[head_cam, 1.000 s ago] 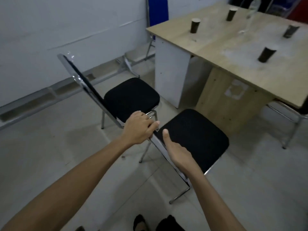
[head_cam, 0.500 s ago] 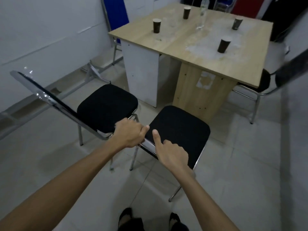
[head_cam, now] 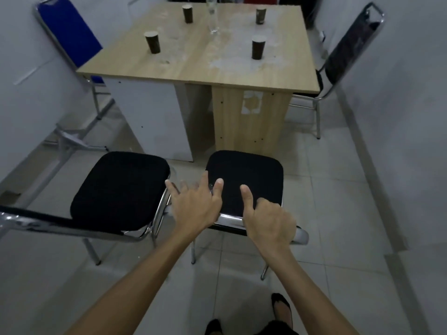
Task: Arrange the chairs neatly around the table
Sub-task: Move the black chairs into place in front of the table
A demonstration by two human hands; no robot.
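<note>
A: Chairs, two black-seated, chrome frames, side by side on pale floor tiles point(head_cam: 338, 238) just short of the table. Right-hand chair point(head_cam: 244, 175): its backrest top rail sits nearest the camera. Left-hand chair point(head_cam: 121, 189) stands just beside it, frames nearly touching.

B: Hands?

A: Right hand point(head_cam: 268, 223) curled over the backrest rail of the right-hand chair, thumb up, gripping it. Left hand point(head_cam: 193, 204) spread open, fingers splayed over the gap between the two seats; whether it touches the frame, cannot tell. Motion blur on it.

B: Beyond the seats?

A: Table point(head_cam: 188, 68), light wood top with worn whitish patches, white panel leg to the left, wood panel to the right. Four dark paper cups point(head_cam: 257, 47) stand on it, well apart, and a clear bottle point(head_cam: 212, 18) near the far middle.

B: Further out?

A: Blue-backed chair point(head_cam: 70, 35) at the table's left side against the white wall. Another black chair point(head_cam: 348, 47) at the right side, seat tucked under the top. Grey-white walls close in on both sides; narrow room.
</note>
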